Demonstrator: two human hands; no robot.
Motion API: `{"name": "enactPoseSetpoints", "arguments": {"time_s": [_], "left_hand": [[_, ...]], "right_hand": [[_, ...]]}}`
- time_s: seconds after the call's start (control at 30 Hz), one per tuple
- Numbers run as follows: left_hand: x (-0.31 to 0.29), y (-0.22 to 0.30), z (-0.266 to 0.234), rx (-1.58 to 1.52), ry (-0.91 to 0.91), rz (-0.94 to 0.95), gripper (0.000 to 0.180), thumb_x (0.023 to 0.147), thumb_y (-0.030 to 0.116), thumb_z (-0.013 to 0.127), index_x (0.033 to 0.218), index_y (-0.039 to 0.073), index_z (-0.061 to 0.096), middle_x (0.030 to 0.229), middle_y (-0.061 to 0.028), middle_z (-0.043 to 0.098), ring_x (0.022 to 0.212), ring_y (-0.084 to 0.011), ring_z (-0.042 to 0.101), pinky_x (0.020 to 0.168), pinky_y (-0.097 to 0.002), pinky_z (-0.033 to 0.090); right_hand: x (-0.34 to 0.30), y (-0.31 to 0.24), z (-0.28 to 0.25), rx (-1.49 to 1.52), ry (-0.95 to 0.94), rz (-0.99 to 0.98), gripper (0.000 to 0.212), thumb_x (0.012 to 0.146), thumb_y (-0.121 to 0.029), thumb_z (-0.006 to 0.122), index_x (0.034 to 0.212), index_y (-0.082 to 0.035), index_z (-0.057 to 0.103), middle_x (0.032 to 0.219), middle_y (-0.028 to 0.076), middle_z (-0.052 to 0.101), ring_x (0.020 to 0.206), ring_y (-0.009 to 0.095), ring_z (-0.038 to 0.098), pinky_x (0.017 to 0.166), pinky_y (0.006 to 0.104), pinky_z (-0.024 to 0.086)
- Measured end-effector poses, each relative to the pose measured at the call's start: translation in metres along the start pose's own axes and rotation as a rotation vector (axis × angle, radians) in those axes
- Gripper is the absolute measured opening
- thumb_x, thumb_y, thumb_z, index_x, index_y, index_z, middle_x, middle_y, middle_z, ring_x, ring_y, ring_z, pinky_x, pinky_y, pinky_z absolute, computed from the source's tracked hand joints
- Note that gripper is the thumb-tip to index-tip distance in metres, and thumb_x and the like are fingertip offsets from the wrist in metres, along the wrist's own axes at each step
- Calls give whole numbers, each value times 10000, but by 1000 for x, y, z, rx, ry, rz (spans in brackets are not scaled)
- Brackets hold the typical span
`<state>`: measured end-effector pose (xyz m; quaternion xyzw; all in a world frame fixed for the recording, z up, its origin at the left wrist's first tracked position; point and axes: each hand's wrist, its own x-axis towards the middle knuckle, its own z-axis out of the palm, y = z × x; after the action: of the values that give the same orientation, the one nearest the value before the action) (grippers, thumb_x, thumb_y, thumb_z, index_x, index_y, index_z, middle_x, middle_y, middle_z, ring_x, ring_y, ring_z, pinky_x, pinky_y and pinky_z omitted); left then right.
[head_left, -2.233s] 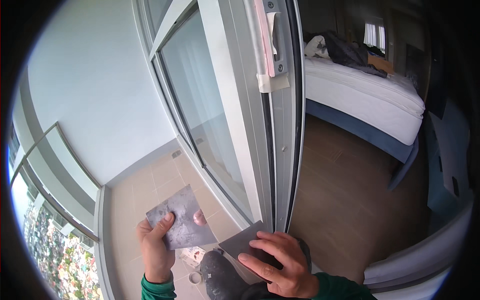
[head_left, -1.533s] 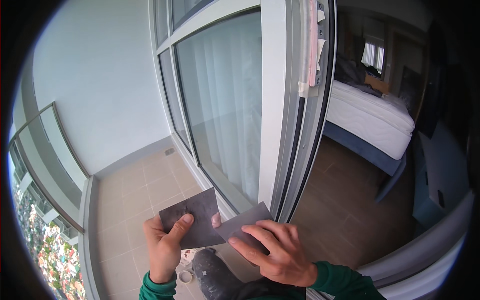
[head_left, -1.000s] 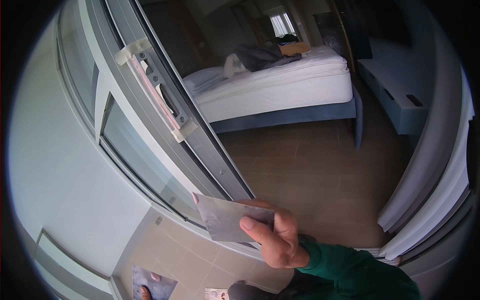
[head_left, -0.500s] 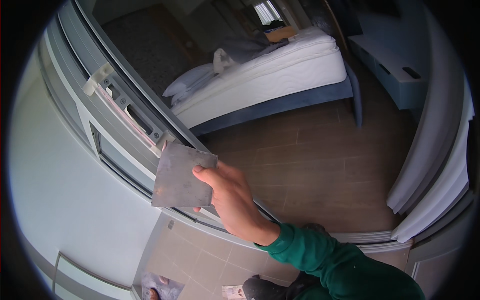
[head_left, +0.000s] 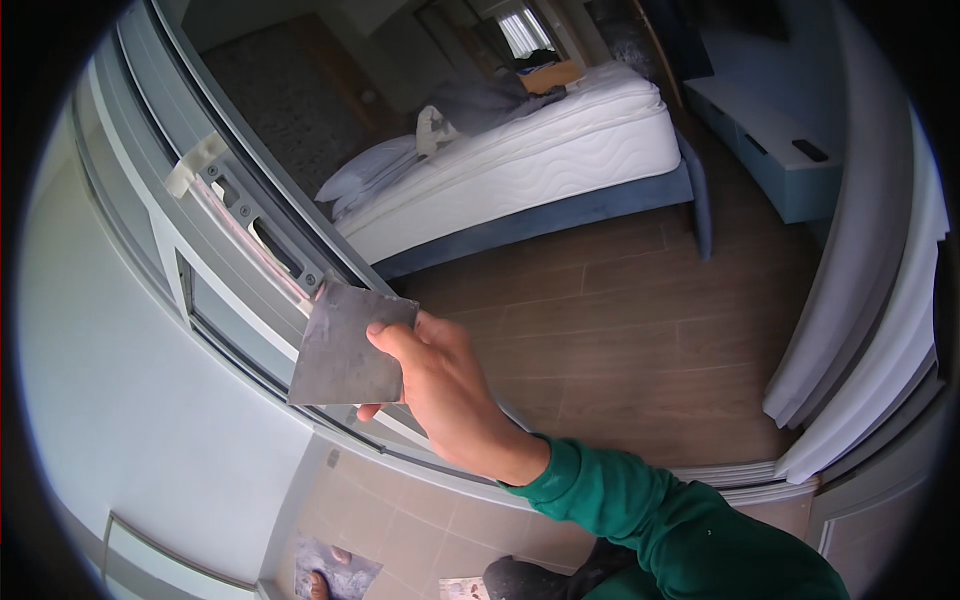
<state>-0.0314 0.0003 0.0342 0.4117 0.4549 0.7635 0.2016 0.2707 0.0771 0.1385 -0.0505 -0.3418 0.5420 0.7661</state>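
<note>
1. A thin gray square sheet point(head_left: 343, 350) is pinched in the right hand point(head_left: 445, 390), its grip closed with the thumb laid over the upper face.
2. This sheet is held just below the lock plate point(head_left: 243, 212), one corner placed at the plate's lower end; whether the two are touching cannot be told.
3. Along the left side of the lock plate, a pink strip point(head_left: 248, 247) is seen, with pale tape point(head_left: 195, 165) stuck across its upper end.
4. Well below the lock plate, a second gray sheet point(head_left: 352, 578), dotted with a pink lump point(head_left: 341, 553), is gripped by the left hand point(head_left: 318, 585), mostly cropped from view.
</note>
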Motion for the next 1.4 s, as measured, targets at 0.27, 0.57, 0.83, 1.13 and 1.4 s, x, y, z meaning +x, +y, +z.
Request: {"name": "enactPoseSetpoints", "arguments": {"time_s": [0.27, 0.57, 0.83, 1.13, 1.4], "left_hand": [[10, -31, -18, 16, -37, 80, 155, 907, 94, 585, 852, -18, 677, 808, 5, 596, 696, -87, 526, 581, -228, 396], [4, -35, -20, -112, -123, -55, 176, 922, 99, 557, 952, -19, 684, 923, -40, 639, 834, -134, 589, 700, -257, 471], [-17, -22, 3, -150, -123, -116, 292, 953, 150, 527, 1138, -45, 642, 1109, -114, 650, 1028, -192, 619, 870, -323, 528], [-17, -13, 35, -556, -168, -605, 354, 881, 136, 644, 1177, -45, 575, 1128, -140, 641, 1052, -231, 614, 948, -377, 464], [-39, -23, 74, -562, -142, -577, 344, 911, 152, 603, 1189, -47, 574, 1103, -109, 647, 1003, -215, 619, 926, -347, 469]], "right_hand": [[7, -18, 6, -83, -65, 56, 271, 917, -160, 536, 1005, 79, 629, 910, 135, 640, 780, 216, 652, 524, 374, 589], [23, -26, 22, -145, -118, 23, 280, 914, -141, 531, 897, 124, 620, 861, 174, 639, 682, 225, 655, 574, 378, 615], [-14, 8, -7, -128, -6, -175, 203, 951, -120, 553, 1000, 53, 646, 895, 55, 664, 801, 105, 629, 712, 282, 527], [-127, 68, -73, -337, 70, 71, 210, 994, -148, 592, 1052, 39, 669, 875, -48, 609, 768, 33, 486, 696, 224, 407], [-143, 92, -56, -306, -108, 275, 414, 1040, -188, 499, 1389, 34, 485, 1319, 70, 561, 1174, 122, 527, 898, 267, 487]]}}
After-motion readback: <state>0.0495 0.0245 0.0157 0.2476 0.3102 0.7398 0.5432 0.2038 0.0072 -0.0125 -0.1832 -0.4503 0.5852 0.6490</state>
